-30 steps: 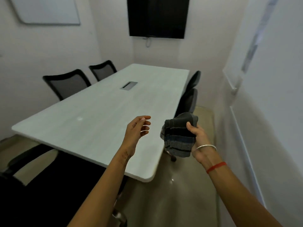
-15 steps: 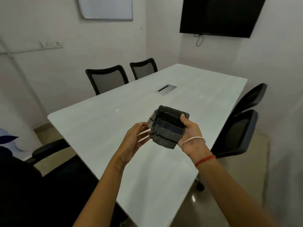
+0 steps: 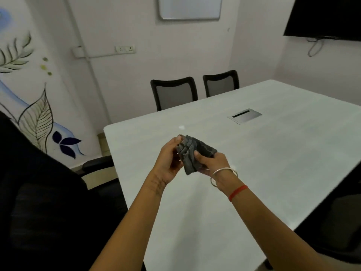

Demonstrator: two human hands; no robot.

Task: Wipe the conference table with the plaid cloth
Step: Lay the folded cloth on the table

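Observation:
The folded dark grey plaid cloth [image 3: 192, 153] hangs in the air above the near part of the white conference table [image 3: 273, 157]. My right hand [image 3: 212, 163] grips its lower right side, thumb on top. My left hand [image 3: 169, 159] closes on its left edge with the fingertips on the folds. The cloth does not touch the tabletop. A silver bangle and a red thread sit on my right wrist.
A metal cable hatch [image 3: 245, 116] is set into the tabletop. Two black mesh chairs [image 3: 174, 92] stand at the table's far side, a dark chair [image 3: 39, 192] fills the near left, another chair [image 3: 343, 222] is at the right. A wall screen [image 3: 324, 18] hangs top right.
My left hand has come in and taken hold of the cloth's left edge. The view has swung left, bringing the left wall and near chair into sight.

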